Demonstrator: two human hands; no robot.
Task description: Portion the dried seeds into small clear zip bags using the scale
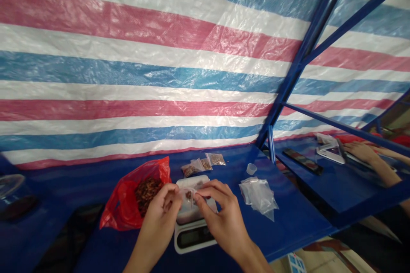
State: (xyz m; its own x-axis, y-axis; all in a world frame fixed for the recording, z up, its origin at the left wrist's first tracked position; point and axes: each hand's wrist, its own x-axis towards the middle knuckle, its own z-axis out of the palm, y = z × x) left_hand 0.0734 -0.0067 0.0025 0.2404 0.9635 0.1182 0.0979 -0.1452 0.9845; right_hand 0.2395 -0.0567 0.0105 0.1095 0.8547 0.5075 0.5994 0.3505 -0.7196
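Above a white kitchen scale (184,245) with a display on its front, a small clear plastic bag (188,195) with brown pieces in it is between my two hands. My right hand (224,213) pinches its right edge between thumb and fingers. Curled at its left edge is my left hand (164,207), thumb and fingertips closed on the bag. A tray on the scale lies under the fingers and is partly covered by them. Left of the scale, an open red plastic bag (123,204) holds a heap of brown dried pieces (147,192).
Several filled small bags (215,159) lie behind the scale. On the right are a small clear cup (251,169) and a stack of flat clear bags (259,196). A blue metal post (297,66) divides off another table, where a co-worker's hand (360,151) rests near a scale.
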